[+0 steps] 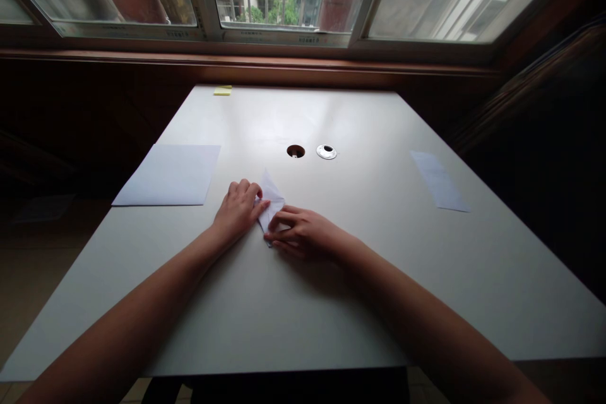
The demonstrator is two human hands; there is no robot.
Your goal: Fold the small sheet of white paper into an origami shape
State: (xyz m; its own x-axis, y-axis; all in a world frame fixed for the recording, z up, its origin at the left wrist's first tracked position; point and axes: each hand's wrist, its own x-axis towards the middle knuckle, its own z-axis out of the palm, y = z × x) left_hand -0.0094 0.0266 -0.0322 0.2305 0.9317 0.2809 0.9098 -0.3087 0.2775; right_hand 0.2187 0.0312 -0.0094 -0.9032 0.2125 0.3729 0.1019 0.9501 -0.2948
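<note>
A small folded sheet of white paper (271, 197), shaped like a narrow diamond with creases, lies on the white table between my hands. My left hand (240, 207) grips its left edge, thumb on top and the other fingers curled beside it. At the paper's near, pointed end, my right hand (300, 231) pinches the tip between thumb and fingers. Part of the paper's right side is hidden under the right fingers.
A stack of white paper (165, 175) lies at the left table edge, and a paper strip (440, 182) at the right. Beyond my hands are a round hole (296, 151) and its metal cover (326, 152). Yellow sticky notes (222, 90) sit at the far edge, below the window.
</note>
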